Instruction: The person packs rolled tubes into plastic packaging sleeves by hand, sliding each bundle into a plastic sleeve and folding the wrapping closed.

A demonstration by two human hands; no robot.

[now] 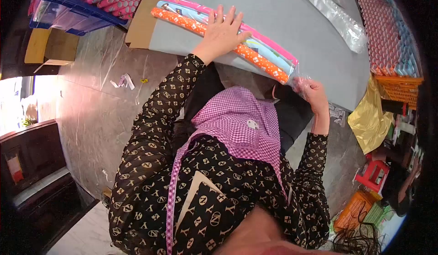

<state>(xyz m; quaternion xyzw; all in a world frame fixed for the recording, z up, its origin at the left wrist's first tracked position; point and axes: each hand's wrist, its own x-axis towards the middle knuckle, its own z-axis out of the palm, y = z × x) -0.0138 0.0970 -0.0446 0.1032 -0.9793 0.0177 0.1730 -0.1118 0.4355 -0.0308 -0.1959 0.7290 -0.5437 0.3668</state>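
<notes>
**Black gold-patterned fabric shirt (150, 177), foremost**

Long pink, blue and orange printed rolls (268, 51): together on grey tabletop (278, 13). Left hand (221, 33): spread flat across them. Right hand (315, 94): clenched on clear plastic film (297, 76) at their end. Apparent step: gathering film; next move calls for snug tucking.

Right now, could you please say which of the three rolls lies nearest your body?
The orange roll with white patterning; the light blue patterned roll lies in between, and the bright pink roll is farthest.
</notes>
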